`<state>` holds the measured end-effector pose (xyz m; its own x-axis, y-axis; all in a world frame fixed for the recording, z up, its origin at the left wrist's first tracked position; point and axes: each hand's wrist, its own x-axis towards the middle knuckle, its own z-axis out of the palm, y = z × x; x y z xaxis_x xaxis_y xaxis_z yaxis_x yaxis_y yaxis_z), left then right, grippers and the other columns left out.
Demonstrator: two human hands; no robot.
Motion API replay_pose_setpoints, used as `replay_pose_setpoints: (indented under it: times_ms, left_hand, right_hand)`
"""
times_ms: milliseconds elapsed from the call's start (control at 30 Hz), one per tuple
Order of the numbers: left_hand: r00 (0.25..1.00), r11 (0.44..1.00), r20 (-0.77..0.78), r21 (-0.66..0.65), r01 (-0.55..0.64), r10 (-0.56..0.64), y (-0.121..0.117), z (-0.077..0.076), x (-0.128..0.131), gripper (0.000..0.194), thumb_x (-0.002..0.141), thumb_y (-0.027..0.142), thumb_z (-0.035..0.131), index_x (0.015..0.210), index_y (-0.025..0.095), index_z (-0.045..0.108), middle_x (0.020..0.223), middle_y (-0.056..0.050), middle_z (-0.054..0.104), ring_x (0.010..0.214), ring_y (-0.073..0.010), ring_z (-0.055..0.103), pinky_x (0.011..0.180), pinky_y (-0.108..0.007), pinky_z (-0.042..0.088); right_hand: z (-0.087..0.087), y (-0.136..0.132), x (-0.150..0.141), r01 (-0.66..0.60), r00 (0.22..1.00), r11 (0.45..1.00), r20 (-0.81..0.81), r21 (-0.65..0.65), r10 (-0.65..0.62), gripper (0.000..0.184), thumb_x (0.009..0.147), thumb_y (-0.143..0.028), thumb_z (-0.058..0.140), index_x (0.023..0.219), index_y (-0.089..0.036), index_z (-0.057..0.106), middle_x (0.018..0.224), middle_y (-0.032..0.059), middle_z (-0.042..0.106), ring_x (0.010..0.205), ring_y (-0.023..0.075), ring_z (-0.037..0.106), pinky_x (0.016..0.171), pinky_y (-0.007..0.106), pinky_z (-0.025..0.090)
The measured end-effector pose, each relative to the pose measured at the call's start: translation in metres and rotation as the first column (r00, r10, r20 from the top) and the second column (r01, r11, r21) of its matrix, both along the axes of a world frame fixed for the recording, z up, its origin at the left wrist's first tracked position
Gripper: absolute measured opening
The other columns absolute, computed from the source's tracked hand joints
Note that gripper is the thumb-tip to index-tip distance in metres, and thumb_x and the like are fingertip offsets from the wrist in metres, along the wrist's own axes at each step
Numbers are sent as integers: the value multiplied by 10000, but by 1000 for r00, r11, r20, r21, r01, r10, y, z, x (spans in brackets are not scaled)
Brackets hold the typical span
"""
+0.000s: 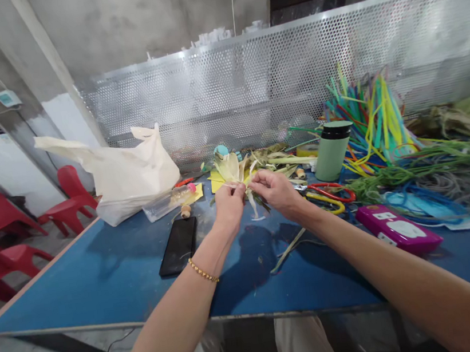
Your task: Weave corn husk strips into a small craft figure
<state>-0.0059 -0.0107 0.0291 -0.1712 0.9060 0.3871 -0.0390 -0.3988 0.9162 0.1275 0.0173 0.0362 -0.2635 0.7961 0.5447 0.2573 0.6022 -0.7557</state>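
Note:
A bundle of pale yellow-green corn husk (229, 169) is held above the middle of the table, its petal-like pieces fanning upward and a narrow strip hanging below. My left hand (228, 204) pinches its base from the left, fingertips closed. From the right, my right hand (278, 190) is closed on the same husk with thumb and fingers pressed together. The two hands almost touch, and their fingertips partly hide the binding point. Behind the bundle lie yellow paper (217, 182) and more husks (278, 156). Scissors with red and yellow handles (328, 195) lie right of my right hand.
A black phone (179, 247), a clear bottle (170, 202) and a white bag (130, 172) are on the left. To the right stand a green tumbler (332, 154), a magenta box (398, 228) and colourful strips (378, 116). A perforated metal screen (216, 97) borders the blue table (103, 291).

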Motion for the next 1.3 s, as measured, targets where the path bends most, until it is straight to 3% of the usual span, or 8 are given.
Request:
replay_pose_setpoints:
  times_ms: [400,500,600,767,900,1067,1300]
  left_hand:
    - [997,999,74,-29,18,-16,-5,5,1,321,808,163,646,525,158,494,537,32,445,517,-85,394,538,-247,304]
    - [983,992,154,-67,111,-100,-5,6,0,240,797,267,696,625,142,585,623,3,543,560,-93,470,553,-238,356]
    - [939,950,232,-122,288,-255,-4,4,-2,268,765,364,738,696,132,622,656,-12,568,569,-102,505,569,-251,410]
    - [912,921,195,-78,381,-360,-2,-1,-5,377,656,395,837,575,124,589,562,11,502,509,-82,444,538,-257,392]
    - [892,891,207,-135,433,-402,0,-2,-7,375,681,421,823,600,121,613,535,8,502,492,-87,443,539,-269,387]
    - [899,885,133,-165,435,-417,-1,2,-9,371,716,436,795,627,117,627,584,-26,564,512,-92,469,534,-257,363]
    - [898,888,15,-146,437,-439,-2,5,-14,390,708,402,801,535,144,566,538,-14,510,523,-102,464,515,-253,313]
  right_hand:
    - [6,-6,-1,-31,994,995,-110,-96,21,300,749,-456,668,677,-202,526,532,-46,452,494,98,357,469,254,263]
    - [7,-7,0,-36,991,991,-134,-129,18,307,749,-462,671,671,-201,530,515,-48,447,484,99,363,458,250,271]
    - [9,-7,3,-55,994,991,-104,-119,43,307,735,-456,684,666,-193,543,539,-34,489,498,102,397,467,247,302]
    - [11,-6,10,-73,997,995,-24,-62,71,225,761,-378,639,674,-179,583,569,-26,514,524,99,409,484,238,306]
    - [12,-7,12,-113,993,990,-33,-82,110,233,792,-392,627,692,-183,593,540,-44,464,500,92,371,472,239,275]
    - [12,-9,11,-122,992,987,-40,-100,118,267,808,-412,628,682,-180,593,556,-24,529,483,89,380,455,240,275]
    - [11,-9,14,-129,992,987,-12,-93,128,252,824,-388,623,681,-188,570,510,-43,476,460,87,378,437,235,273]
